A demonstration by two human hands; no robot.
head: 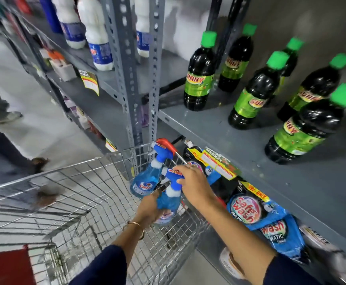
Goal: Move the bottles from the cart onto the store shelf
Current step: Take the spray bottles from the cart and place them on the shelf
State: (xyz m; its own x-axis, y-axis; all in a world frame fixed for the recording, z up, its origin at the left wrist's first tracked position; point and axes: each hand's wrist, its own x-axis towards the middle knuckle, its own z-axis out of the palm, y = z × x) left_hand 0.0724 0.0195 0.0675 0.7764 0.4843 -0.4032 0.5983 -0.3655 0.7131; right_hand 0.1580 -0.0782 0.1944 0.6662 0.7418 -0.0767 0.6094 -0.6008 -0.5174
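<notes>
Two blue spray bottles hang over the far right corner of the wire cart [79, 182]. My left hand [148, 208] is wrapped around the body of the nearer spray bottle [168, 203]. My right hand [192, 182] grips that bottle's blue trigger head from above. The farther spray bottle [144, 182] tilts beside it, touching my left fingertips; I cannot tell whether they hold it. To the right, the grey store shelf [219, 130] carries several dark bottles with green caps [199, 79].
Blue detergent pouches [248, 210] and price tags fill the lower shelf beside the cart. White bottles [98, 36] stand on the shelf to the left, behind a perforated grey upright [126, 79]. Another person's legs and feet [9, 153] are in the aisle at left.
</notes>
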